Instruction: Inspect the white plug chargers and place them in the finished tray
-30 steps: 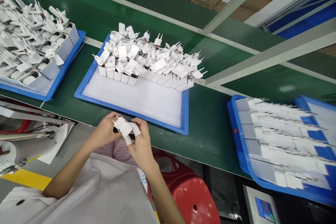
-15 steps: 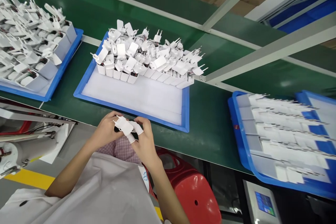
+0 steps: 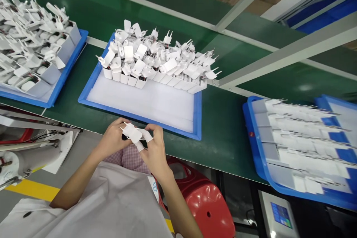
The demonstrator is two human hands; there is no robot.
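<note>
Between both hands, just off the bench's front edge, is a white plug adapter [image 3: 132, 132] with its metal pins pointing left. My left hand [image 3: 113, 139] grips its left side, fingers curled round it. White finger covers show on the thumb and forefinger of my right hand [image 3: 153, 148], which pinches the right side. Part of the adapter's underside is hidden by the fingers. Beyond the hands lies a blue tray [image 3: 197, 119] lined with a white sheet. Several white adapters [image 3: 156, 59] with loose, pinned covers stand packed along its far side.
Another blue tray [image 3: 65, 76] at left carries more adapters with loose covers. At right, a blue bin [image 3: 252, 137] holds rows of white plugs. A slanted metal post [image 3: 290, 50] rises behind. Below the bench are a red stool [image 3: 209, 204] and a device with a screen [image 3: 281, 215].
Both hands keep hold of the adapter in almost the same place. The view has shifted very slightly.
</note>
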